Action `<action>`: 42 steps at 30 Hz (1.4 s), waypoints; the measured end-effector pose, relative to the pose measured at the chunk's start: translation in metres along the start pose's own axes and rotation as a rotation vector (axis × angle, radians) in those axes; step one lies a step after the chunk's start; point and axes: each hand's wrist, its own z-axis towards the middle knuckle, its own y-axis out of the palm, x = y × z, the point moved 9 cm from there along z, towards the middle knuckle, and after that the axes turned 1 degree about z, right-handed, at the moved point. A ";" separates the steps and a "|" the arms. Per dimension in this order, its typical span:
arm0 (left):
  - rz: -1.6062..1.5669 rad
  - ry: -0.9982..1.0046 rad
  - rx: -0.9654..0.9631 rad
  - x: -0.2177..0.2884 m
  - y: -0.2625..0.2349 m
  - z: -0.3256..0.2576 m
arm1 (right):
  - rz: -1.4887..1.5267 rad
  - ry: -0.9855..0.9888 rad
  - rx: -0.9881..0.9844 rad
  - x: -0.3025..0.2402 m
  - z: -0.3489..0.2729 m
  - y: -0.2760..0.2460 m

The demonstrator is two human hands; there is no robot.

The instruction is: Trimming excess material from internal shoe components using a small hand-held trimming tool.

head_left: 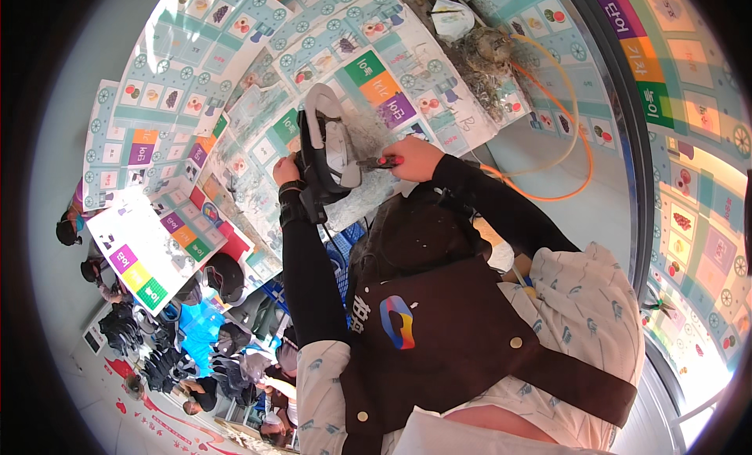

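Over the table's [419, 67] near side, we grip a black-and-grey piece [315, 161] in our left hand [287, 170] and a red-handled tool [388, 162] in our right hand [417, 158], work seemingly partway, what remains unclear.

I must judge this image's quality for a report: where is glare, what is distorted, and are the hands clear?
Head view: glare nearly whitens part of the left sheet; head view: the dark frame bows near the right rim, and corners are black; head view: left hand and right hand look fairly sharp.
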 end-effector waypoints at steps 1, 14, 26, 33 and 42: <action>-0.002 0.013 0.002 0.006 -0.002 0.000 | 0.061 -0.035 0.021 -0.003 -0.001 -0.003; -1.024 -0.347 -0.161 0.054 0.011 -0.013 | -0.069 0.014 0.091 -0.030 0.027 -0.016; -0.955 -0.375 -0.129 0.076 0.008 -0.030 | -0.041 -0.015 0.150 -0.014 0.015 -0.014; -0.770 -0.322 -0.013 0.042 -0.001 -0.026 | -0.010 -0.006 0.269 -0.018 0.000 -0.022; -0.231 -0.361 -0.333 0.051 -0.014 0.000 | 0.053 0.021 0.073 -0.005 -0.015 0.002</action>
